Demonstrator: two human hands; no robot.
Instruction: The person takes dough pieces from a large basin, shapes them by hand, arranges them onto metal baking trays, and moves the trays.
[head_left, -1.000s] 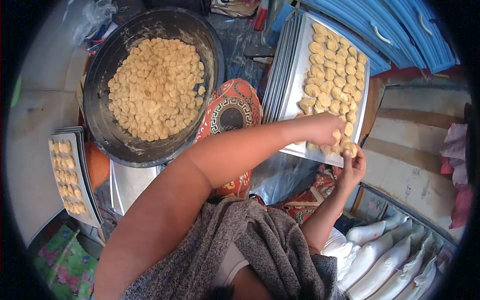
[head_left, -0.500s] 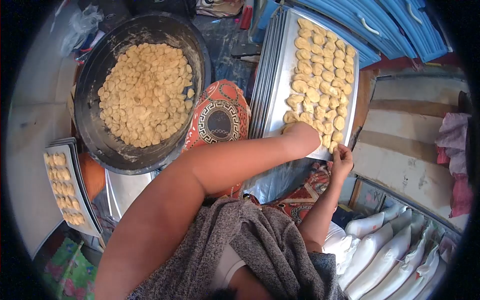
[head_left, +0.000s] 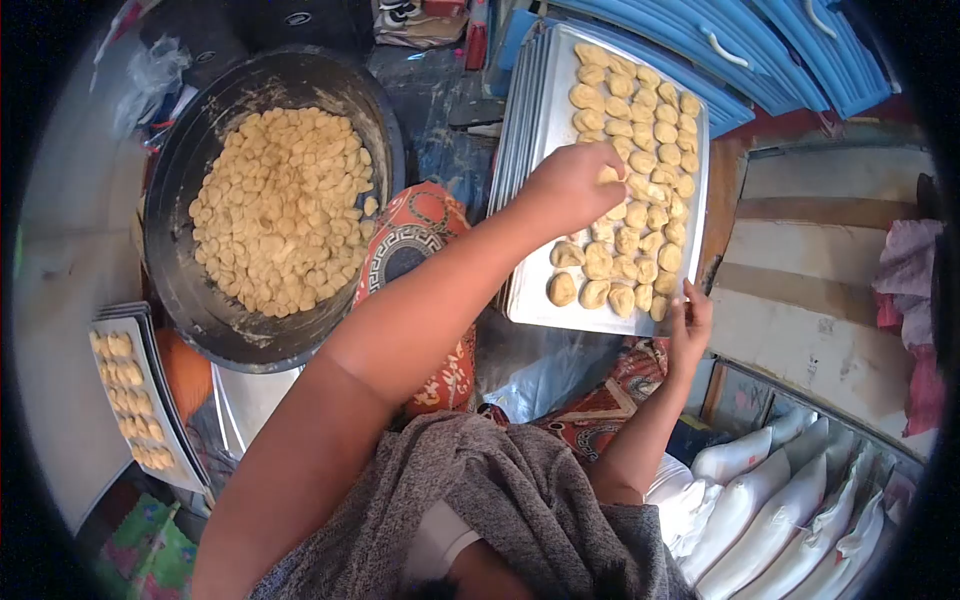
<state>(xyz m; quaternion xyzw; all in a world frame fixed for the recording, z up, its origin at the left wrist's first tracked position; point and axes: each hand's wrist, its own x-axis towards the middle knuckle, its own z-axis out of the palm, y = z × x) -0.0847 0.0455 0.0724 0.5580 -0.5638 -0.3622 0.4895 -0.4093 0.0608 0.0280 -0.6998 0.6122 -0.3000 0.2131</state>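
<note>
At left, a tilted tray [head_left: 152, 375] bearing small pale mounds leans in the lower part of the frame, below and left of a dark tub [head_left: 172, 230] heaped with floury yellow lumps [head_left: 280, 210]. A red patterned cloth [head_left: 405, 255] shows just beside the tub's right rim. Right of centre, a person's left hand [head_left: 580, 185], fingers curled, reaches over the left side of a metal tray [head_left: 530, 270] atop a stack; one piece shows at its fingertips, though whether it is gripped cannot be told. The tray's dough pieces [head_left: 645, 160] sit in close rows above, below and to the right of that hand. The right hand [head_left: 688, 325], loosely open, is at the tray's lower right corner, just beside the nearest pieces. White sacks [head_left: 770, 510] line the lower right, and a pinkish cloth [head_left: 915, 300] hangs at far right.
</note>
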